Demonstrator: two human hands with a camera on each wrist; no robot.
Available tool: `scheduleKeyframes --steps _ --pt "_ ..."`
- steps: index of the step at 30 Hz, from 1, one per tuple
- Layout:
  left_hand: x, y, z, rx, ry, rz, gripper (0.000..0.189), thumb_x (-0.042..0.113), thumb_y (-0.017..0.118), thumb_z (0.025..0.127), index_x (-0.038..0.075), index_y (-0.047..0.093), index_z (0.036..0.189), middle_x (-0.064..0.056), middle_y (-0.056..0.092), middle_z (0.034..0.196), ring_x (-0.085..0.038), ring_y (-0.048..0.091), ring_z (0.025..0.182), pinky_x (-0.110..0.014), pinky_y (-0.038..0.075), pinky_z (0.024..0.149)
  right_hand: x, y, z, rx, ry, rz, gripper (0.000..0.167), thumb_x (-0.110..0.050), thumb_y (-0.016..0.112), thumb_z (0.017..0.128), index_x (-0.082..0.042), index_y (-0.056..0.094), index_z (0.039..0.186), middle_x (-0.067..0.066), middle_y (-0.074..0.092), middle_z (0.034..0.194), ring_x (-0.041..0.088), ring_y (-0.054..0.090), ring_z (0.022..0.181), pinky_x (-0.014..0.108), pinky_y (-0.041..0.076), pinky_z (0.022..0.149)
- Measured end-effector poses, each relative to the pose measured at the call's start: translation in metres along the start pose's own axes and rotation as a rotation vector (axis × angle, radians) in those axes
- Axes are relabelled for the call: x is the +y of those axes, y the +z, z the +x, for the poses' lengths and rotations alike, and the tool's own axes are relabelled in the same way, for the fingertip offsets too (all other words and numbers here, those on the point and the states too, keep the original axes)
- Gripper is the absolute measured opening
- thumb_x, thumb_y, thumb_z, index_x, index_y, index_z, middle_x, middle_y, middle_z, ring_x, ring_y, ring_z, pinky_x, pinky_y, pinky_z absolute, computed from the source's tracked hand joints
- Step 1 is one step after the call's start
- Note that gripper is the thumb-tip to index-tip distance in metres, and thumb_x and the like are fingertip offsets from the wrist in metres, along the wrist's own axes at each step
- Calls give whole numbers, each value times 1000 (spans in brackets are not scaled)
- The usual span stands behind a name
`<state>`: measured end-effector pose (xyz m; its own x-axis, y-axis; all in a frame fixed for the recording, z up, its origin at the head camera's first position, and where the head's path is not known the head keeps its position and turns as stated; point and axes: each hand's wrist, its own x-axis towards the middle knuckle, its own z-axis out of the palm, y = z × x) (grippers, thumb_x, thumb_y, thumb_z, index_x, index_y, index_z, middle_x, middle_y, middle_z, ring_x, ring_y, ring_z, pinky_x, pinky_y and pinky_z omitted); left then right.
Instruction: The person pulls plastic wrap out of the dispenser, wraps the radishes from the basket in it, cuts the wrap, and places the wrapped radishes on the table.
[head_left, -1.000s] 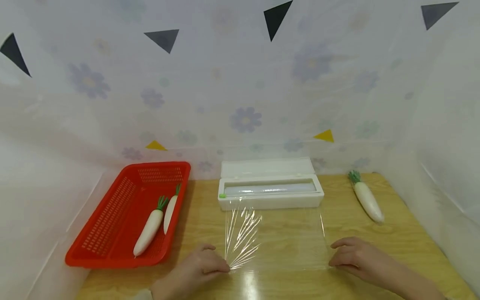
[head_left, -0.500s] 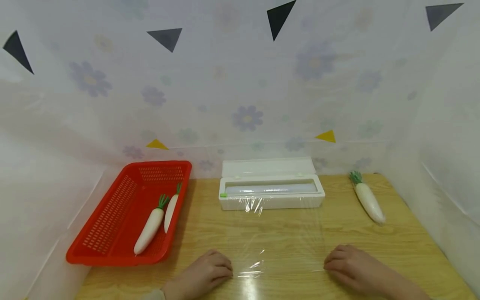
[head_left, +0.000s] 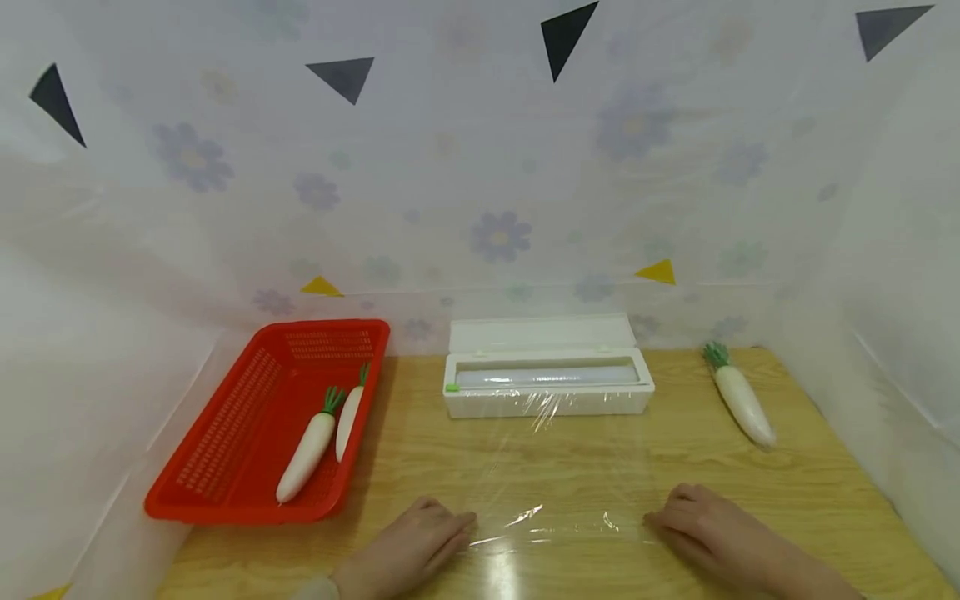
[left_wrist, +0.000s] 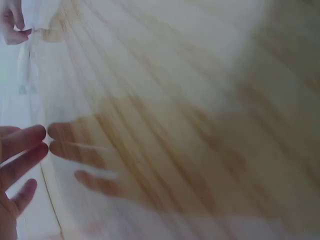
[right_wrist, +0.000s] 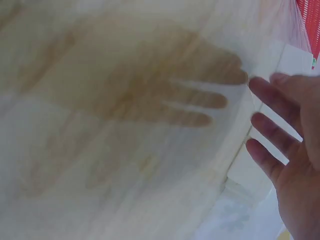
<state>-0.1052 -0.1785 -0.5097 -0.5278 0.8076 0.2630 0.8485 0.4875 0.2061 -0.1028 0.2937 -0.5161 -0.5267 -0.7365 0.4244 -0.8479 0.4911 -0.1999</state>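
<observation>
A sheet of clear plastic wrap stretches over the table toward me from the white wrap box, whose lid stands up with the roll inside. At the sheet's near left corner is my left hand. Its fingers reach out fairly straight, tips at the glossy tabletop, as the left wrist view shows. My right hand lies by the near right corner. In the right wrist view its index fingertip meets its own reflection, while the other fingers are spread.
A red plastic basket on the left holds two white radishes with green tops. Another white radish lies at the right of the wooden table. Floral-patterned sheeting encloses the back and sides.
Sharp creases fanning from the wrap's left corner have gone, and the sheet now lies flatter. My left hand no longer pinches the corner. My right hand has shifted slightly inward.
</observation>
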Motion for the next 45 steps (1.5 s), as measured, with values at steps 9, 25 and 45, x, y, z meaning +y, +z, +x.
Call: scheduleKeyframes --steps 9,25,45 --pt "6 8 22 109 -159 -70 13 11 74 96 19 71 86 17 64 73 4 53 68 -24 48 74 6 17 -10 -33 64 -151 40 -16 84 87 -19 73 125 -17 59 104 4 52 92 27 49 74" --pt "10 17 14 65 -132 11 10 13 78 92 20 71 91 13 59 82 -1 55 76 -20 44 71 16 18 -29 19 87 -216 56 -32 88 84 -25 71 136 -17 56 113 3 49 101 22 37 86" --pt "-7 -110 33 -165 -337 -288 24 37 65 104 16 77 109 16 70 95 0 60 83 -24 53 74 13 11 -23 21 81 -210 55 -33 87 84 -24 71 136 -17 54 112 2 47 98 27 41 81"
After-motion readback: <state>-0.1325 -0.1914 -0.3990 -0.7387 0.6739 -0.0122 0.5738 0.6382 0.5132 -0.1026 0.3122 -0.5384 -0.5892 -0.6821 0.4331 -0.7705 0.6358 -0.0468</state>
